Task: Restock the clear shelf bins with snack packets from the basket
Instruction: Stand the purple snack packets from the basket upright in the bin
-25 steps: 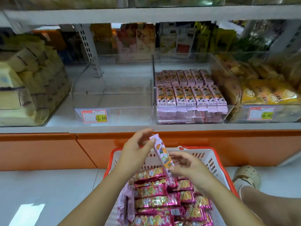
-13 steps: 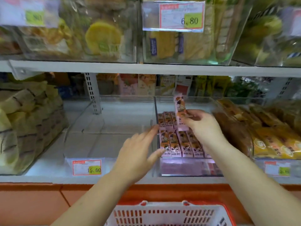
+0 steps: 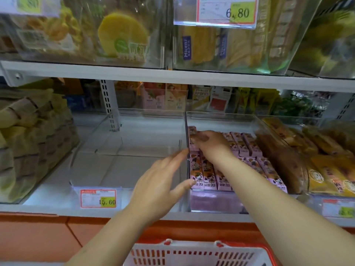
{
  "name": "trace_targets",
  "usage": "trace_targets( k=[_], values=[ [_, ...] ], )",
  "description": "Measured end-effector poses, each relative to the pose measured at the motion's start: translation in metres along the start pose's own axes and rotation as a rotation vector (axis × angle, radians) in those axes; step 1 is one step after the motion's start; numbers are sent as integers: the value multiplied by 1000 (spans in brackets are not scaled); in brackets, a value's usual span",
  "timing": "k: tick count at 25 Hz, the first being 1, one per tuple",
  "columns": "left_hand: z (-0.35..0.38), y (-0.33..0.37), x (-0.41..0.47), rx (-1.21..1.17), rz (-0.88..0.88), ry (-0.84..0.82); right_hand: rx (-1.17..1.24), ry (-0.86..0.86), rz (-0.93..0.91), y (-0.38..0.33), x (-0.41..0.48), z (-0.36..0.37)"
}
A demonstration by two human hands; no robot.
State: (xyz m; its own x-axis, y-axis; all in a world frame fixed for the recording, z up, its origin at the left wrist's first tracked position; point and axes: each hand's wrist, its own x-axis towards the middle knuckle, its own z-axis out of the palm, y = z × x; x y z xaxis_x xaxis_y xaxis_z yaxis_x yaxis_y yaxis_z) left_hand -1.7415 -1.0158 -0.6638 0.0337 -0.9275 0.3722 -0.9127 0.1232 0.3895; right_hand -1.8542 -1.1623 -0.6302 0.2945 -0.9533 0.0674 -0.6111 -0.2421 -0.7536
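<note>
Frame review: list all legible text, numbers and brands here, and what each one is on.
"6.80": upper price tag.
"15.60": lower price tag on the clear bin.
"Micenz": blue label on yellow packets.
"80": top-left tag, cut off.
Too blurred: right tag, pink packets, tags' fine print.
</note>
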Motion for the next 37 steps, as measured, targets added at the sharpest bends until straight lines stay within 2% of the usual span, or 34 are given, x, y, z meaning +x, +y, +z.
trace_targets(
  k=[1, 4, 6, 7, 9, 11, 14, 17, 19, 22, 24, 26, 28, 30, 33, 35, 37],
  values=[
    [0, -1, -3, -61, -4, 72, 65, 52, -26, -1, -10, -6],
    [1, -10, -25, -131, -2, 429, 276, 255, -154, 5, -57, -19],
    [7, -11, -54, -99, -12, 544, 358, 394, -261, 13, -101, -19],
    [14, -10, -72, -90, -21, 542, 410, 452, -317, 19, -122, -15],
    [41, -12, -111, -84, -58, 430, 479, 519, -363, 41, -157, 6],
    [82, -19, -154, -116, -194, 177, 470, 482, -283, 73, -186, 39],
    [143, -35, -208, -178, -570, -264, 311, 177, -37, 128, -220, 87],
    [175, -51, -229, -102, -843, -545, 67, -117, 147, 173, -243, 114],
    [186, -62, -230, 3, -856, -658, 9, -216, 198, 188, -248, 120],
    [199, -75, -229, 295, -706, -831, -3, -310, 250, 202, -246, 122],
    [203, -80, -232, 370, -622, -817, 22, -370, 295, 210, -245, 120],
    [201, -79, -237, 260, -645, -655, 27, -414, 348, 220, -247, 121],
    [193, -72, -237, -5, -662, -494, 11, -452, 396, 227, -248, 125],
    [183, -59, -232, -353, -643, -437, 71, -480, 461, 224, -248, 128],
    [161, -24, -224, -700, -605, -518, 421, -488, 664, 212, -249, 131],
    [155, -7, -226, -726, -595, -538, 702, -463, 737, 210, -250, 132],
    [154, 2, -229, -708, -599, -538, 859, -433, 730, 206, -248, 124]
  ],
)
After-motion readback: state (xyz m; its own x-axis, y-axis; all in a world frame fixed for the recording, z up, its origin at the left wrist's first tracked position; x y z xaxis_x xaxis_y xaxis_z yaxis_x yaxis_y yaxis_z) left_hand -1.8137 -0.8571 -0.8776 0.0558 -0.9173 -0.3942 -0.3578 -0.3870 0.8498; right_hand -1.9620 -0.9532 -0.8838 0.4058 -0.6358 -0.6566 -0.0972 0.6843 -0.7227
